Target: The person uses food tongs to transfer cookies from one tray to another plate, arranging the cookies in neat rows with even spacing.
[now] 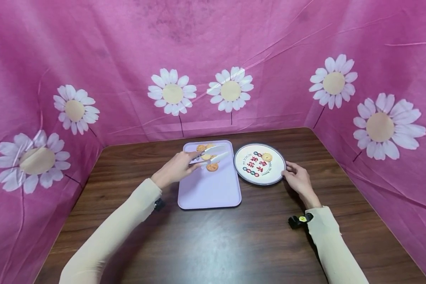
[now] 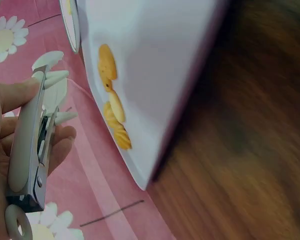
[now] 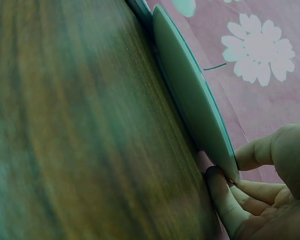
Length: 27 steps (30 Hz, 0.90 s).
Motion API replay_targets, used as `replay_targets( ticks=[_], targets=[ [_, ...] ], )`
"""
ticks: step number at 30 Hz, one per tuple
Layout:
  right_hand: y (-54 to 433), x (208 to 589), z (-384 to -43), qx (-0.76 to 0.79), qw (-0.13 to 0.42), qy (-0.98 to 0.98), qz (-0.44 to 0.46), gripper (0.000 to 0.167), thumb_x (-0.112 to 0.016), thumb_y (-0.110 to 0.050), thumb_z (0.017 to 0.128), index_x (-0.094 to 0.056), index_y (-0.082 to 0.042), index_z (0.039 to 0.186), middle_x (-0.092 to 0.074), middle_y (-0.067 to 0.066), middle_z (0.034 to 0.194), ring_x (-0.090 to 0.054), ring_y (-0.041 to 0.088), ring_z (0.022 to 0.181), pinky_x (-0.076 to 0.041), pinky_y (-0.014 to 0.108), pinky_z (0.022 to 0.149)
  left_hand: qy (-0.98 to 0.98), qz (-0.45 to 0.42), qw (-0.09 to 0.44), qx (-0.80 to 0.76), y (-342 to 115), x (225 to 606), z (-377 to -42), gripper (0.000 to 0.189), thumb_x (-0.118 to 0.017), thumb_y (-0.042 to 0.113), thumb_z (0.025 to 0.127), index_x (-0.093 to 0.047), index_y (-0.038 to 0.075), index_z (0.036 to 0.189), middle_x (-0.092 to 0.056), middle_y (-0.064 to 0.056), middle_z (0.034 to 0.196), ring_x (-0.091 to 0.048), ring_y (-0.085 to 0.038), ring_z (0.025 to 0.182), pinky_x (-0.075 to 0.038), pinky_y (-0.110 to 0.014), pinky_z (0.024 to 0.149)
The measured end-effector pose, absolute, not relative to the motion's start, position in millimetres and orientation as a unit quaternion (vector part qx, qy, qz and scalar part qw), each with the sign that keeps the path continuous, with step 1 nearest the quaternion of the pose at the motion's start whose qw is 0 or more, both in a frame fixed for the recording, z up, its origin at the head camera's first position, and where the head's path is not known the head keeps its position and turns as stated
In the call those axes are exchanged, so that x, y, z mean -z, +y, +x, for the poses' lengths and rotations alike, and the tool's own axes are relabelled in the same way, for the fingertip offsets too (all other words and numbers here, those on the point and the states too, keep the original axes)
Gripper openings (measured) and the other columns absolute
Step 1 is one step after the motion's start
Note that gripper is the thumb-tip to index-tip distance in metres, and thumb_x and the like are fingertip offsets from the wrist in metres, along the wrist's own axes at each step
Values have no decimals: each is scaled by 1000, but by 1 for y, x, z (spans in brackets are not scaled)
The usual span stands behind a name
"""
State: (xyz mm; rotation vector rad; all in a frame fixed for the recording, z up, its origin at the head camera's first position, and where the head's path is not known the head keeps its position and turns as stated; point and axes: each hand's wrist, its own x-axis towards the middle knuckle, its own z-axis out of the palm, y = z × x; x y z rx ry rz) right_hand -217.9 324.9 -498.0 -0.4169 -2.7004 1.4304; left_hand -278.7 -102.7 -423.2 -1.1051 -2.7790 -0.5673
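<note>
Left hand: our left hand (image 1: 174, 167) is wrapped round the tongs (image 2: 26, 145); a slack hold there could let the tips twist.
Tongs: the tips stand apart above the tray (image 1: 209, 193), with nothing that we can see clamped between them; closing off-centre would likely clip only an edge.
Cookies: the cookies (image 1: 212, 167) lie close together toward the tray's far end, so a stray tip could shove a neighbour, and too hard a squeeze could crumble one.
Plate: the plate (image 1: 273, 169) sits just beside the tray, one cookie (image 1: 267, 157) near its far rim; tipping the plate might slide that cookie off.
Right hand: our right hand (image 1: 298, 179) pinches the plate's rim, thumb above and fingers beneath; lifting there would tilt it. We cannot tell whether its base rests fully on the table (image 1: 206, 244).
</note>
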Motion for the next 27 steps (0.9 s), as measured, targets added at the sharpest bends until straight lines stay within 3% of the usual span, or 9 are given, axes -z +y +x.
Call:
replay_targets(
  ticks=[3, 8, 18, 27],
  targets=[
    [325, 498, -218, -462, 33, -876, -136, 57, -63, -17, 98, -51, -1, 152, -64, 26, 140, -58, -1, 99, -41, 5, 77, -913, -359, 44, 188, -112, 427, -275, 47, -69, 26, 102, -63, -1, 139, -76, -21, 116, -70, -23, 85, -58, -43, 77],
    [325, 498, -218, -459, 31, -878, -134, 57, -63, -17, 98, -51, -1, 152, -64, 26, 140, -63, 8, 107, -41, 5, 77, -915, -353, 28, 193, -124, 432, -269, 46, -68, 25, 102, -63, 0, 140, -77, -17, 110, -59, -16, 74, -51, -32, 66],
    [328, 497, -217, -459, 33, -879, -127, 56, -62, -18, 99, -50, 0, 152, -64, 27, 139, -47, -18, 86, -41, 5, 76, -918, -351, 23, 180, -137, 436, -262, 48, -69, 28, 102, -62, 0, 140, -77, -14, 106, -60, -15, 78, -54, -36, 74],
    [327, 497, -217, -452, 23, -881, -134, 57, -61, -21, 100, -50, -2, 153, -63, 25, 140, -59, 0, 103, -41, 8, 80, -919, -352, 18, 176, -145, 439, -258, 48, -68, 27, 102, -62, -1, 141, -77, -14, 104, -59, -12, 75, -53, -33, 73]
  ],
)
